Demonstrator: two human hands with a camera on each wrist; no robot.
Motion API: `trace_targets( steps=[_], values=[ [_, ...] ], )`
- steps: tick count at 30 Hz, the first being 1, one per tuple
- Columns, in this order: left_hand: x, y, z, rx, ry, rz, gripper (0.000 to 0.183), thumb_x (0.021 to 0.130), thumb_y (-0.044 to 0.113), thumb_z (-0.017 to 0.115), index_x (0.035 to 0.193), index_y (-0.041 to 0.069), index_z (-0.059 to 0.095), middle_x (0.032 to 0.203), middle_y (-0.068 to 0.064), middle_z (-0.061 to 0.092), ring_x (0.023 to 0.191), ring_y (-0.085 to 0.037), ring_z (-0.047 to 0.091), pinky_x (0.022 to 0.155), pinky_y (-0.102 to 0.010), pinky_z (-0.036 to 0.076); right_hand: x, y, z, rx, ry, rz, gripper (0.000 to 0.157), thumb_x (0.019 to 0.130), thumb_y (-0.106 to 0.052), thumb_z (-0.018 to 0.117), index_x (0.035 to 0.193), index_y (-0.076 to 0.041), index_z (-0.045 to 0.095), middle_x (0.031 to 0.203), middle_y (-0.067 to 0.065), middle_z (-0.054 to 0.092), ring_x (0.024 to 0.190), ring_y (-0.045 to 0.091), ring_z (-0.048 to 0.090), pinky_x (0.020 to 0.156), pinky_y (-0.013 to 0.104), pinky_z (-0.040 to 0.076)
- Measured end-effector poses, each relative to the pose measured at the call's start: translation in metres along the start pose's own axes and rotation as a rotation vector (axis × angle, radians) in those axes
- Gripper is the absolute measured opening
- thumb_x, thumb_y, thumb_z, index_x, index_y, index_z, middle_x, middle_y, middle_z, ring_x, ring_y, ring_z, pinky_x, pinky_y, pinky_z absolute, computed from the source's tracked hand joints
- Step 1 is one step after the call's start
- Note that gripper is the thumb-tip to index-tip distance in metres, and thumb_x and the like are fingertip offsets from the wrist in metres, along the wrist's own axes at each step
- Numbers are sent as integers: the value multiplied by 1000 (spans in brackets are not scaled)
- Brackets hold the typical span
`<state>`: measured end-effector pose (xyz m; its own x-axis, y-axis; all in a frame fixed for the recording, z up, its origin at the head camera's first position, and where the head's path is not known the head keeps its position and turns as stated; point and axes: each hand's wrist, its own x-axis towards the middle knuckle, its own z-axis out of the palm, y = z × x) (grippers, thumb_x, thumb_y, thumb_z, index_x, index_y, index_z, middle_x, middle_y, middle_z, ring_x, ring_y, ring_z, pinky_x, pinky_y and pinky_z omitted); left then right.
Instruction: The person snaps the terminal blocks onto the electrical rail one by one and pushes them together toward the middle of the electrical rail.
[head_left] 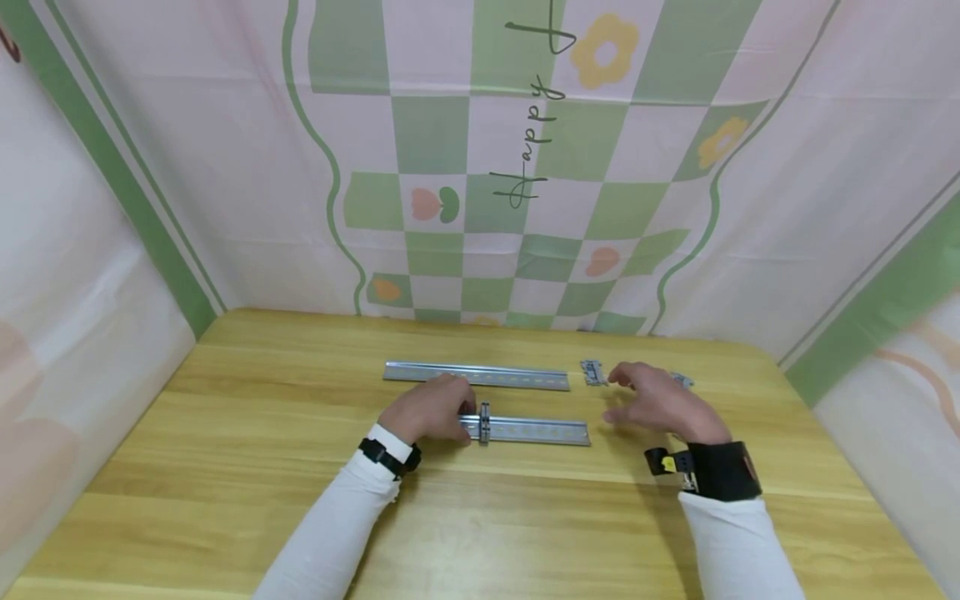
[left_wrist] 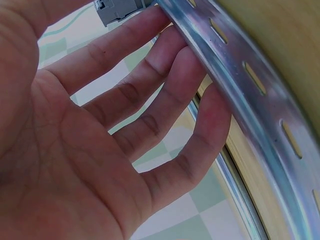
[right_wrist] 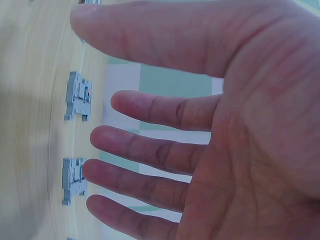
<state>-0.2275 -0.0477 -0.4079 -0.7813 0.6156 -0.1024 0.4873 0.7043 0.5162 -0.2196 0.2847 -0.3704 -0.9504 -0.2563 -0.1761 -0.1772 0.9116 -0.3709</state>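
My left hand (head_left: 429,408) holds the left part of the nearer DIN rail (head_left: 536,430), a slotted metal strip lying on the table. In the left wrist view its fingertips rest along the edge of this rail (left_wrist: 235,75). Just right of that hand, a grey terminal block (head_left: 485,423) sits across the rail. My right hand (head_left: 663,404) hovers above the table past the rail's right end, its fingers spread and holding nothing. Close to its fingertips lies a loose grey terminal block (head_left: 593,372). Another loose block (head_left: 681,379) is partly hidden behind the right hand.
A second DIN rail (head_left: 480,376) lies farther back, roughly parallel to the first. The wooden table (head_left: 225,467) ends at a patterned cloth (head_left: 495,258) behind and at both sides. In the right wrist view, grey blocks (right_wrist: 78,97) stand in a row.
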Motion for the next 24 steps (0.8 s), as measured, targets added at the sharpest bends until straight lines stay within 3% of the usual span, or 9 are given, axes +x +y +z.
trace_targets(
  steps=[13, 24],
  values=[
    [0, 1, 0, -1, -6, -16, 15, 65, 17, 77, 75, 16, 64, 70, 7, 57, 59, -12, 51, 51, -27, 44, -4, 15, -9, -30, 22, 37, 73, 75, -42, 70, 128, 1, 45, 125, 24, 49, 113, 42, 46, 86, 51, 41],
    [-2, 2, -1, -7, -9, -24, 16, 66, 17, 77, 77, 17, 65, 71, 8, 57, 60, -12, 52, 51, -27, 44, -7, 30, -12, -80, 46, 67, 69, 74, -40, 71, 122, 5, 48, 122, 31, 47, 108, 46, 47, 82, 52, 42]
  ],
)
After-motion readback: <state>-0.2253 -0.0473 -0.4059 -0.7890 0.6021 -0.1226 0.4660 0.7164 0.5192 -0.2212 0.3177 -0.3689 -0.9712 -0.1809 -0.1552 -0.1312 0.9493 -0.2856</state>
